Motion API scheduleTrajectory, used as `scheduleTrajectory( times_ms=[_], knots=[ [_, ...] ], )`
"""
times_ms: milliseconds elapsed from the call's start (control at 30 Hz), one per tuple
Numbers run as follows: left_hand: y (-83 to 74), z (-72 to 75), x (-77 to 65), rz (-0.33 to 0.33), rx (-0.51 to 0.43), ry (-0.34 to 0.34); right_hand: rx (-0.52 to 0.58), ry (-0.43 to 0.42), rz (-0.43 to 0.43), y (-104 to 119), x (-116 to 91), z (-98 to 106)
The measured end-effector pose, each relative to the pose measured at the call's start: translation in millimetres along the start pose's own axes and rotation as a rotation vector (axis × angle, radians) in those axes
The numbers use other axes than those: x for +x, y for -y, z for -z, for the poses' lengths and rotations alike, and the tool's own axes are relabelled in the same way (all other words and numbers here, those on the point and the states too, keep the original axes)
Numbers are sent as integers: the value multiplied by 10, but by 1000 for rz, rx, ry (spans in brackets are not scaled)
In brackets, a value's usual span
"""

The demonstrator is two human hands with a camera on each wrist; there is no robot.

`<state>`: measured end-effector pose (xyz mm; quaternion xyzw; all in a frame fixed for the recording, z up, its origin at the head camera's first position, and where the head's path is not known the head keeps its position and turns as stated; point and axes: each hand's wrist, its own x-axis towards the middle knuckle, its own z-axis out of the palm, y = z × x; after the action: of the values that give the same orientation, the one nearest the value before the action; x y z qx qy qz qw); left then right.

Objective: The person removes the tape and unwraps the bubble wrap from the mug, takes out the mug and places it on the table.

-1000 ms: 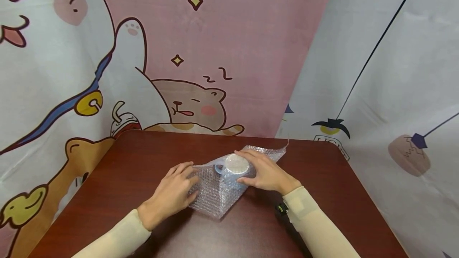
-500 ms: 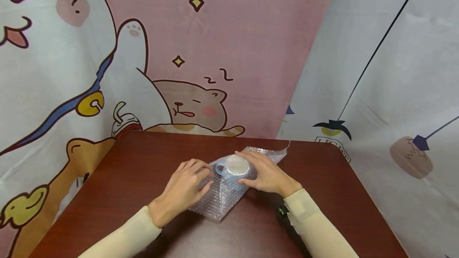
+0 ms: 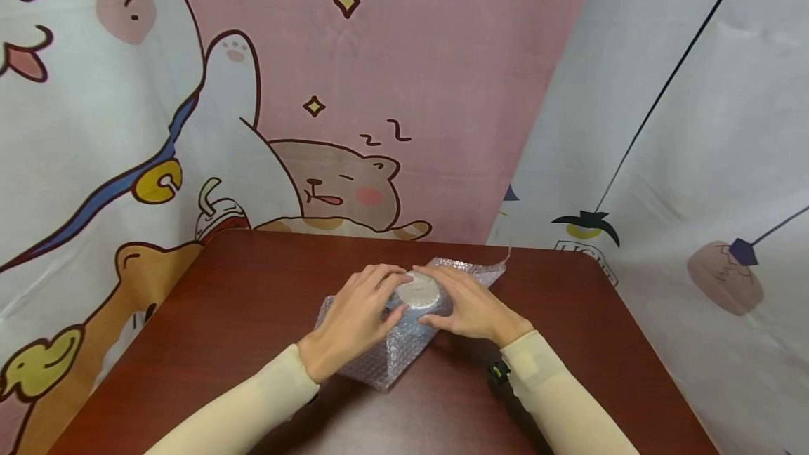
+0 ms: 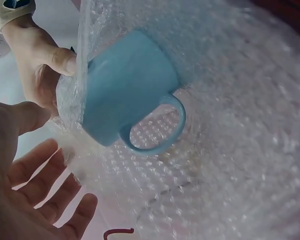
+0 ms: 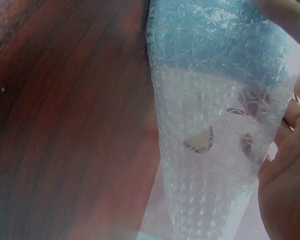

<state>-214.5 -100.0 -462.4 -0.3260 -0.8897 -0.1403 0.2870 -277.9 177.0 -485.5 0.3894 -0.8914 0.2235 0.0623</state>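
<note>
A light blue mug (image 4: 125, 85) stands upside down inside bubble wrap (image 4: 240, 135), its pale round base facing up in the head view. My right hand (image 3: 470, 306) grips the mug through the wrap, thumb on the near side and fingers over the far edge of the base. My left hand (image 3: 357, 313) is at the mug's left side, fingertips right at the base. In the left wrist view its fingers (image 4: 37, 162) are spread and loosely bent, holding nothing, and the mug's handle (image 4: 160, 135) shows through the wrap.
The wrapped mug is on a dark reddish-brown table (image 3: 253, 300). A loose strip of wrap (image 3: 487, 271) trails toward the back right. Behind the table hangs a pink and white cloth (image 3: 455, 90) with cartoon animals.
My left hand has moved right, from the wrap's left flap to the mug's base, and now hides the handle in the head view. My right hand has kept its hold.
</note>
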Motion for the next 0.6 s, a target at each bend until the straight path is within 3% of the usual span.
scheduleTrajectory(
  times_ms=[233, 400, 600],
  knots=[
    [-49, -80, 80, -14, 48, 59, -4, -14, 21, -5, 1, -13],
    [-47, -108, 96, -26, 56, 58, -27, -29, 25, 0, -16, -28],
    [-56, -121, 105, -26, 44, 49, -89, -136, 86, 15, -43, -56]
  ],
)
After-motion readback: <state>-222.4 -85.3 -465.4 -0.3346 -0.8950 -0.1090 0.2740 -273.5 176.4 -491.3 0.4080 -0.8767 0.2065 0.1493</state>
